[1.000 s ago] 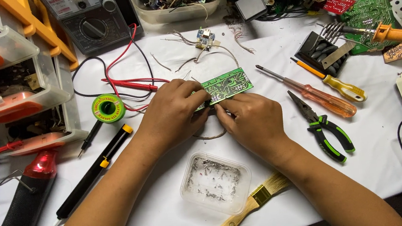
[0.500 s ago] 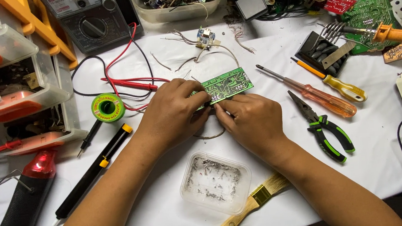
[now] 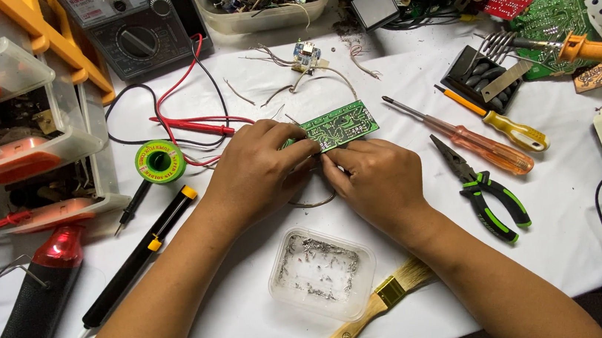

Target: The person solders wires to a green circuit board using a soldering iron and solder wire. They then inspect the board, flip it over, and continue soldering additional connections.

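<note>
Both hands meet at the near edge of a small green rectangular circuit board (image 3: 335, 125) lying on the white worktop (image 3: 411, 83). The left hand (image 3: 260, 169) curls its fingers onto the board's left end; the right hand (image 3: 377, 183) pinches something at that near edge, too small to make out. A thin wire loop (image 3: 312, 203) shows between the wrists. Nearer than the board sits a clear plastic tub of metal scraps (image 3: 321, 272), with a wooden-handled brush (image 3: 372, 309) beside it. Right of the board lie an orange-handled screwdriver (image 3: 469, 140) and green-handled pliers (image 3: 486, 190), with bare worktop between. Left of the board stands a green solder spool (image 3: 159, 161). Hands and board sit as they did half a second ago.
</note>
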